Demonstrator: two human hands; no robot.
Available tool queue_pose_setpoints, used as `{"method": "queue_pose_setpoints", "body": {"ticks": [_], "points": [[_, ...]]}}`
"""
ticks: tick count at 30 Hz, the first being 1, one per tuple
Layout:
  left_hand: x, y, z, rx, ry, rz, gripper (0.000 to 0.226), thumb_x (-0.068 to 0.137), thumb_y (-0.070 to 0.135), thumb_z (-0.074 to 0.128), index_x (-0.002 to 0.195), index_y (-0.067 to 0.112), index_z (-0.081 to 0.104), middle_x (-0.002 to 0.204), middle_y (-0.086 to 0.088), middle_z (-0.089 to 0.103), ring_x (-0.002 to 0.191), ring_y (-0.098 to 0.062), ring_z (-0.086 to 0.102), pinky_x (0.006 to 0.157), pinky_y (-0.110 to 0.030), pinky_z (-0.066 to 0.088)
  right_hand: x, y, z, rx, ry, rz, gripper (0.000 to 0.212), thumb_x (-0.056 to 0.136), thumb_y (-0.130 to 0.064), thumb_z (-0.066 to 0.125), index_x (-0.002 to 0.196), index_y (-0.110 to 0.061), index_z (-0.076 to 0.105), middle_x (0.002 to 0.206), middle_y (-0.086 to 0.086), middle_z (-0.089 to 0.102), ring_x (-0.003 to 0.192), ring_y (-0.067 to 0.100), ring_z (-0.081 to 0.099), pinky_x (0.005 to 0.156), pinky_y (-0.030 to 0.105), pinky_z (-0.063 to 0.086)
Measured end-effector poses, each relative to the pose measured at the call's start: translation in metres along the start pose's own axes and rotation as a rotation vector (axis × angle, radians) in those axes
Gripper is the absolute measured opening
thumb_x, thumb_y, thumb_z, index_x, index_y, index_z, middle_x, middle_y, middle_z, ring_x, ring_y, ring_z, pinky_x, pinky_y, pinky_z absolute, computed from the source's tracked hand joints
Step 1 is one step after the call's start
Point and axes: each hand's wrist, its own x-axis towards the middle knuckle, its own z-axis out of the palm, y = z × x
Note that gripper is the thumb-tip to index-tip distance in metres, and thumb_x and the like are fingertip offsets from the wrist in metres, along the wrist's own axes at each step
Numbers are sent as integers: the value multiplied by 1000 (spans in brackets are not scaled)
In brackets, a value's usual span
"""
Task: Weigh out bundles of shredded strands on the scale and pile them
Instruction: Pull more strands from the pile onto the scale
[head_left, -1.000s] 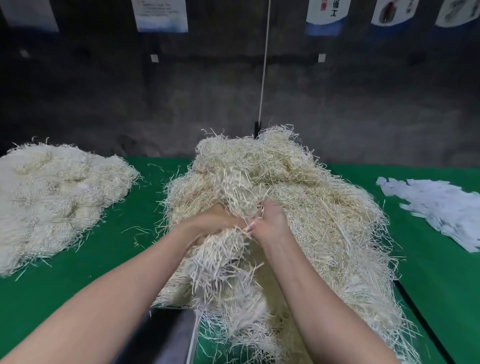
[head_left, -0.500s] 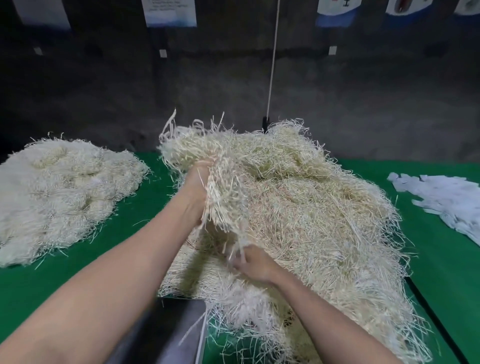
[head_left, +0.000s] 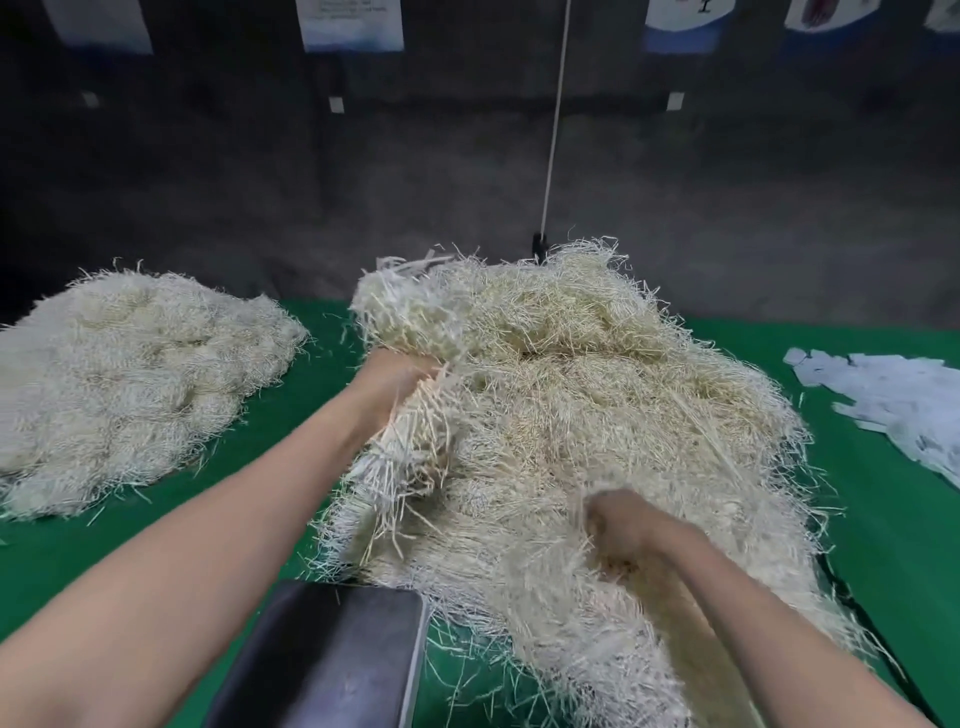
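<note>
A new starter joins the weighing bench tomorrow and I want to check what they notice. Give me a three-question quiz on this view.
1. True or false: the left hand holds nothing.
2. What lies on the green table to the right of the main heap? A) white paper slips B) scissors C) a bucket
3. Fill in: the separate pile of strands lies to the ___ of the main heap.
Key: 1 false, it grips a bundle; 2 A; 3 left.
</note>
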Motion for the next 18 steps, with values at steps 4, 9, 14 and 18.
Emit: {"method": "queue_pose_setpoints", "body": {"ticks": [4,9,14,18], "points": [[2,-22,8,169,-12,7,15,87,5,60,102,3,63,109,-9,67,62,-12,54,55,-20,47,-15,-70,-73,286,346,-284,17,87,-9,54,87,-25,56,95,-8,60,90,7,60,82,24,53],[-27,-45,6,918,86,458,23,77,-8,54,90,9,63,86,-4,66,73,-19,66,63,-29,58,-52,-163,-98,814,428,-639,73,72,-66,61,133,-59,22,143,-33,17,128,-8,20,99,24,24],[-48,-67,-11,665,-8,606,62,70,-9,62,126,11,46,88,12,52,77,1,53,52,-13,44,-35,-178,-37,940,-104,-535,79,70,-30,75,138,-37,35,140,-17,44,125,-2,43,102,21,40],[-58,-97,-58,316,-378,247,74,60,16,79,122,35,42,117,15,48,91,-4,58,71,-19,53,-30,-175,-1,900,-85,-381,57,69,-23,80,114,-44,52,114,-26,52,94,-15,53,60,-2,41]]}}
